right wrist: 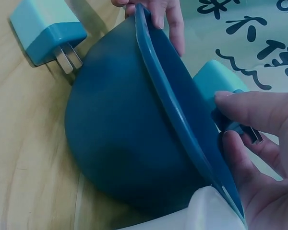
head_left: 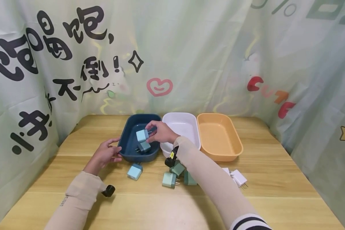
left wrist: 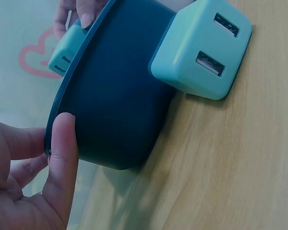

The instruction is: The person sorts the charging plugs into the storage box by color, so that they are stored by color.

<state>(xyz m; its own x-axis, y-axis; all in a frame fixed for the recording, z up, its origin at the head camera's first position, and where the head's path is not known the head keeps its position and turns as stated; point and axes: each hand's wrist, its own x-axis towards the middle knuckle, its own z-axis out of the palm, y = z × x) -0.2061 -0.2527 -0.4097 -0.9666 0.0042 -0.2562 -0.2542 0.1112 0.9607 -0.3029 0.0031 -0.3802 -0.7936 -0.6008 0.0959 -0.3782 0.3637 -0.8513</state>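
over the inside of the navy tray [head_left: 128, 140]: a light-blue charger [head_left: 142, 135], prongs toward the tray's right side, pinched near its dark end by the fingers of the right hand [head_left: 161, 131]. a narrow pinch, thumb against fingertips, with only the charger between. just under, inside the same tray: a second charger [head_left: 144, 146], prongs leftward (touching the held one or not, cannot tell). at the tray's left rim: the left hand [head_left: 104, 154], fingers and thumb holding the edge, apparently for steadying.

possible trouble, as a judgement: landing on the second charger and tipping or catching prongs, from scant room beneath; a slip out of the pinch, from a hold so close to the prongs; a skid of the tray, from uneven pressure at its left rim; a nudge to the green chargers [head_left: 168, 180], off the tray's front right corner, from the right sleeve [head_left: 207, 179] passing over them.

for edges: raised walls all round the tray; just beside on its right, the white tray [head_left: 181, 123], then the orange tray [head_left: 221, 137]. just off the tray's front wall, a loose blue charger [head_left: 135, 171]; well to its right, white chargers [head_left: 239, 178]. close behind the tray, the curtain [head_left: 189, 64]. better room: the tray's own left and back parts, the air above, and the surface [head_left: 89, 131] left of it.
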